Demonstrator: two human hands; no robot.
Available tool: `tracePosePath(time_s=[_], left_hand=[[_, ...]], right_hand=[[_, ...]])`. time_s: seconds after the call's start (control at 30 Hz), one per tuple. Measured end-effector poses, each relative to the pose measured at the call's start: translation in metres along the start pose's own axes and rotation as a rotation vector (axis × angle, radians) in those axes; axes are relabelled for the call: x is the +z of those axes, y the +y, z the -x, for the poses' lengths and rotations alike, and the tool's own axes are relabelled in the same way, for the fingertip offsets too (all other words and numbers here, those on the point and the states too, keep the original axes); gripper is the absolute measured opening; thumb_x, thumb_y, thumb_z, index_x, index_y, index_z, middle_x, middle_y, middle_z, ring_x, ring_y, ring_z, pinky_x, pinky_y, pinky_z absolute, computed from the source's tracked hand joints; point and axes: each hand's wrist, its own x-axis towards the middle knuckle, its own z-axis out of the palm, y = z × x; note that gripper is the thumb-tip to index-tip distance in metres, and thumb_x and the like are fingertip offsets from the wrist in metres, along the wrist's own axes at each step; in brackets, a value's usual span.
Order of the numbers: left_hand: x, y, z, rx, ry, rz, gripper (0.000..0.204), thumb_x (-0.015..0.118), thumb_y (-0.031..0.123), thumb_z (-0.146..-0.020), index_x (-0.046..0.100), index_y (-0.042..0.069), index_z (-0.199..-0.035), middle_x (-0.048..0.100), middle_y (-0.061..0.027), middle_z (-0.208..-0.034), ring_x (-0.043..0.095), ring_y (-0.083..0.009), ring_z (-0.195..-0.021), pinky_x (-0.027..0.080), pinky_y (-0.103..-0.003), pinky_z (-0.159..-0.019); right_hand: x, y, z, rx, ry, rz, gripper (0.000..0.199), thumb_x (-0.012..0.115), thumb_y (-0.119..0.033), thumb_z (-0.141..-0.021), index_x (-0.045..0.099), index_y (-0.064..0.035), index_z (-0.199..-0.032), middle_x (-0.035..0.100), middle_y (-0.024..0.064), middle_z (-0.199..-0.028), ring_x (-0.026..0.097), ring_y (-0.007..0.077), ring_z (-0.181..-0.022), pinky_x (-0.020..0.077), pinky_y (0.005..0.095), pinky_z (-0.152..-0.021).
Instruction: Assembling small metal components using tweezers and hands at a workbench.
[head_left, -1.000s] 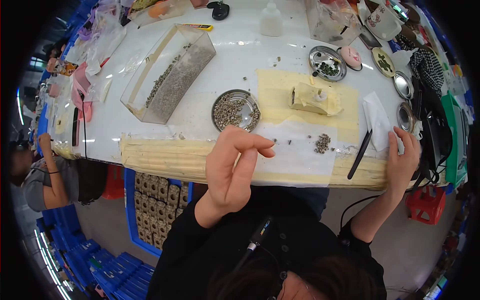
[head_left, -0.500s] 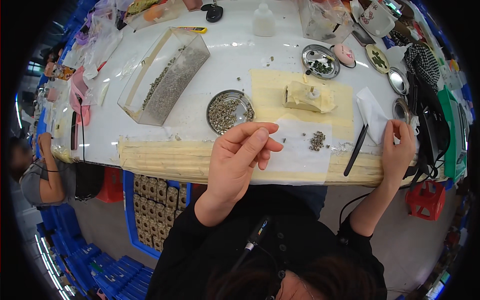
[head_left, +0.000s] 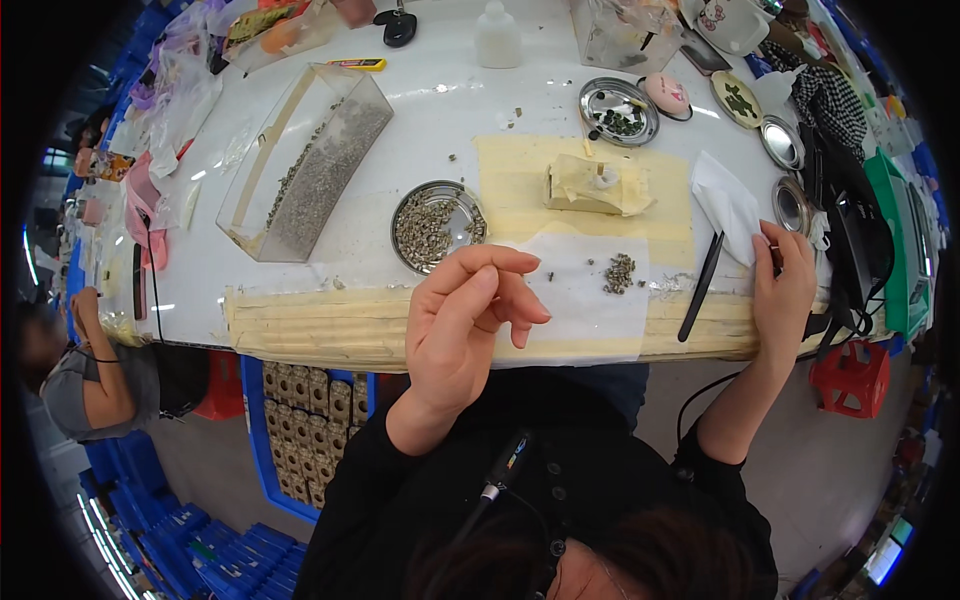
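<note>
My left hand [head_left: 465, 318] hovers over the table's front edge, fingers loosely bent and apart, with nothing visible in them. Just behind it stands a round metal dish [head_left: 478, 228] partly filled with small greyish metal parts [head_left: 425, 228]. To its right, a small pile of similar parts [head_left: 619, 273] lies on a white paper sheet [head_left: 575, 325]. My right hand [head_left: 785, 285] rests at the right, its bent fingers closed beside a folded white cloth or paper [head_left: 728, 205]; what they hold is hidden. A black stick-like tool, perhaps tweezers [head_left: 702, 288], lies left of that hand.
A tape-covered block [head_left: 590, 190] stands on yellow paper. A clear bin [head_left: 330, 165] of small parts is at the left, a white bottle [head_left: 497, 38] at the back. Metal dishes [head_left: 648, 122] and a black bag [head_left: 855, 235] are at the right; a blue crate [head_left: 262, 440] sits below.
My left hand's fingers have spread somewhat further apart. My right hand's fingers have come down against the table by the white cloth. The whole view has shifted slightly.
</note>
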Motion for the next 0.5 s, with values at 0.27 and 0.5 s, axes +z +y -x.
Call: tracePosePath(time_s=[0.27,0.5], left_hand=[[0.004,-0.008,0.0,-0.086,0.086,-0.209,0.017,0.06,0.007,-0.092,0.064,-0.004,-0.105,0.069,-0.012,-0.089,0.059,-0.0085,-0.071,0.049,-0.021,-0.062],[0.003,-0.007,0.0,-0.09,0.086,-0.17,0.016,0.06,0.005,-0.091,0.063,-0.003,-0.106,0.069,-0.0115,-0.089,0.059,-0.0085,-0.072,0.049,-0.022,-0.064]], right_hand=[[0.004,0.01,-0.002,-0.099,-0.076,0.201,0.017,0.054,-0.008,-0.091,0.054,0.0017,-0.105,0.056,0.0168,-0.096,0.054,0.0332,-0.093,0.0432,0.0393,-0.082],[0.003,0.014,-0.004,-0.108,-0.128,0.169,0.019,0.053,-0.006,-0.091,0.051,0.0022,-0.108,0.055,0.0194,-0.103,0.055,0.0366,-0.094,0.0439,0.042,-0.082]])
